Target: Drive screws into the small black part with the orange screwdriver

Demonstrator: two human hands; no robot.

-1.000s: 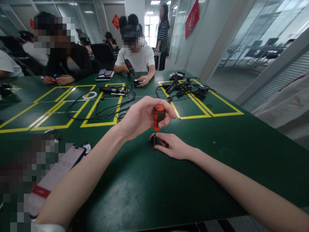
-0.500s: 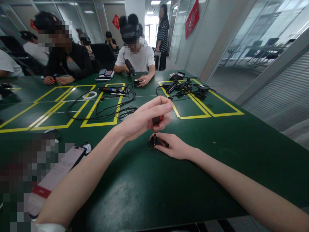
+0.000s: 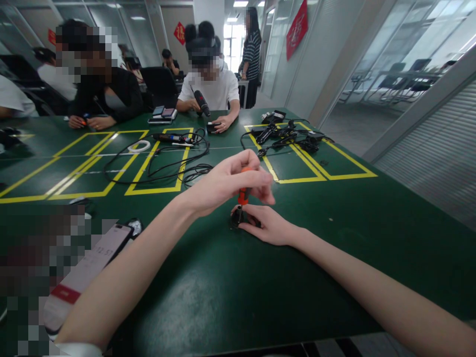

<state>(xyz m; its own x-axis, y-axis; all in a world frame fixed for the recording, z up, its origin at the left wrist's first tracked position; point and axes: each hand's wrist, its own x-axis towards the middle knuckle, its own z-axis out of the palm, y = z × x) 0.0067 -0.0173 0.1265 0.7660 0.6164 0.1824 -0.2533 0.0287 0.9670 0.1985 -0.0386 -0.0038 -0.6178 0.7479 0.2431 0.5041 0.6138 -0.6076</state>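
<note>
My left hand (image 3: 226, 181) is closed around a screwdriver (image 3: 243, 194) with an orange-and-dark handle. The tool stands nearly upright, its shaft pointing down into a small black part (image 3: 235, 219) on the green table. My right hand (image 3: 273, 224) rests on the tabletop and grips that part from the right, thumb in front and fingers behind. The part's exact kind cannot be made out, and the fingers hide some of it. Where the screwdriver's tip touches is too small to see.
Black cables (image 3: 156, 166) and a white ring (image 3: 139, 146) lie at the far left. More black cables (image 3: 286, 135) lie at the back right. A phone (image 3: 92, 263) is by my left forearm. Across the table (image 3: 353, 223) a person holds a power screwdriver (image 3: 202, 103).
My left hand's fingers have loosened and shifted around the handle, so more of its orange shows. My right hand and the black part have stayed in place.
</note>
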